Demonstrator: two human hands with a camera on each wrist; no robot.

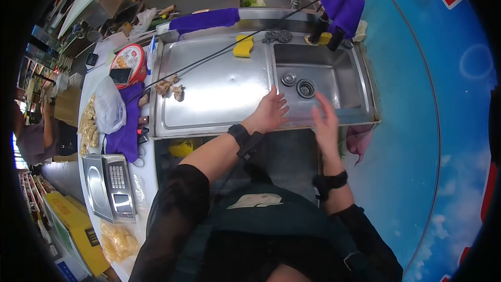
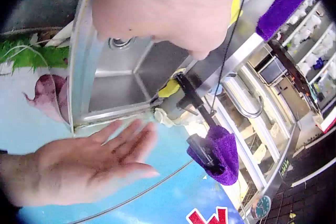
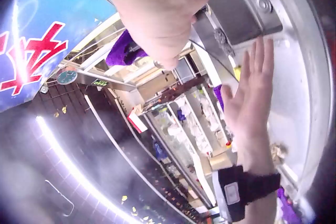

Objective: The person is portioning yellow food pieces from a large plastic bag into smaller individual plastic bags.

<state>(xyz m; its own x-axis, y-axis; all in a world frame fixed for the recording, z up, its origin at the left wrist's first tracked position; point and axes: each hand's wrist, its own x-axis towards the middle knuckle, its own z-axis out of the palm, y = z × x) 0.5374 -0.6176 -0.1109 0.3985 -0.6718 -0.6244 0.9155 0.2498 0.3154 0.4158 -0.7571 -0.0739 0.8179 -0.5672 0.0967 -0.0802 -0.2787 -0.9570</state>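
Right now we are holding both hands open and empty over the long stainless steel sink unit (image 1: 219, 91) in the middle of the head view. Our left hand (image 1: 270, 110) is stretching out with straight, slightly spread fingers at the right end of the flat draining board, its fingertips reaching the rim of the rectangular steel basin (image 1: 347, 70) at centre right. We cannot tell whether the palm is pressing on the metal. Our right hand (image 1: 324, 120) is hovering beside it, fingers straight and loosely apart, over the basin's front rim. The two hands are staying near each other but apart, and neither is gripping anything. The round black drain (image 1: 306, 87) is sitting in the basin floor just beyond the fingertips. Toward the upper middle, a yellow rectangular sponge (image 1: 243, 46) and a grey wire scouring pad (image 1: 277, 36) are resting on the back ledge, with a purple cloth (image 1: 204, 21) lying behind them. Some brown lumpy pieces of food (image 1: 169, 87) are sitting at the board's left end.
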